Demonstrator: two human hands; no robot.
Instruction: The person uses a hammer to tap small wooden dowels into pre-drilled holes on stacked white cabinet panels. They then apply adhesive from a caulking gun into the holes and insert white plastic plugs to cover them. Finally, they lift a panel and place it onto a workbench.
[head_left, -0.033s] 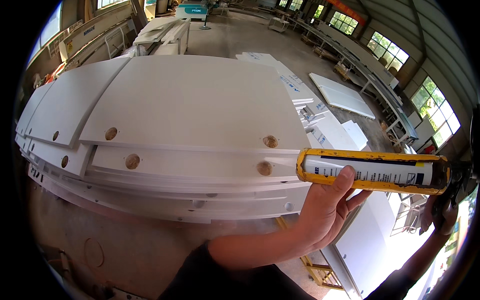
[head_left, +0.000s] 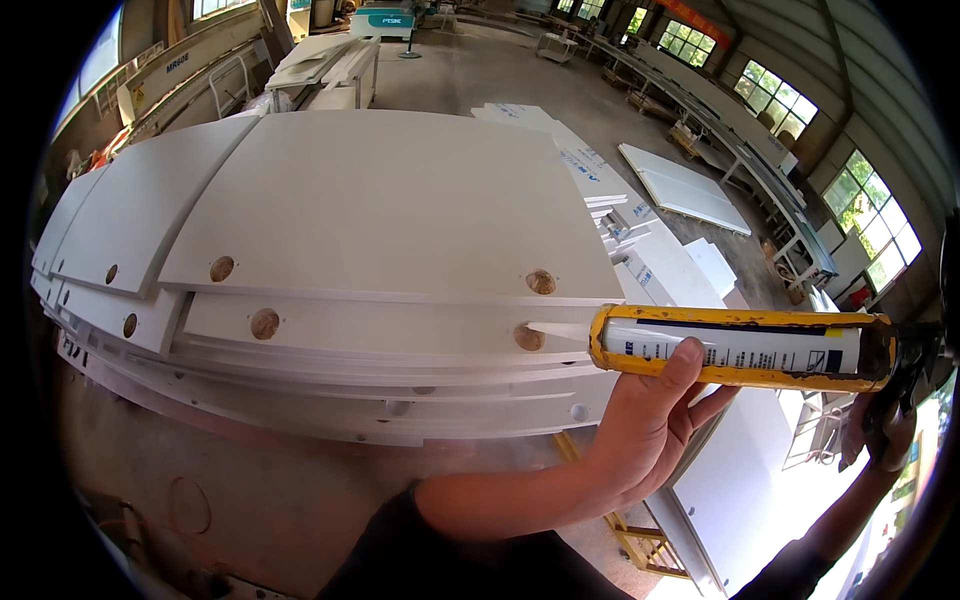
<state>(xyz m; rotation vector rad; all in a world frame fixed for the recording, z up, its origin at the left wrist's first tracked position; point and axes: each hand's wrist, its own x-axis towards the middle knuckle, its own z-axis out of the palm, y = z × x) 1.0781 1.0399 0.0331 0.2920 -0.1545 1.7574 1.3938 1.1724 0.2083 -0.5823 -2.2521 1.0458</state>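
Note:
A yellow caulking gun (head_left: 760, 318) with a white sealant cartridge (head_left: 735, 343) lies nearly level at the right. From below, my left hand (head_left: 645, 430) grips its barrel, thumb across the near side. At the gun's black handle (head_left: 895, 385), my right hand (head_left: 890, 432) is closed, partly in shadow near the picture's rim. The white nozzle (head_left: 562, 329) points left, its tip over a round hole (head_left: 529, 338) in a white panel (head_left: 400, 325). Whether the tip touches the hole cannot be told. Above it lies another white panel (head_left: 400, 200) with two similar holes.
More stacked white panels (head_left: 150, 200) lie to the left, several with round holes. Film-printed boards (head_left: 575, 150) and a flat white panel (head_left: 685, 190) are on the right. A long roller table (head_left: 730, 145) runs along the windows. A yellow frame (head_left: 645, 545) stands below my left hand.
The caulking gun has shifted slightly left and down with both hands still on it. Its nozzle tip now shows clearly over the hole. The panels have not moved.

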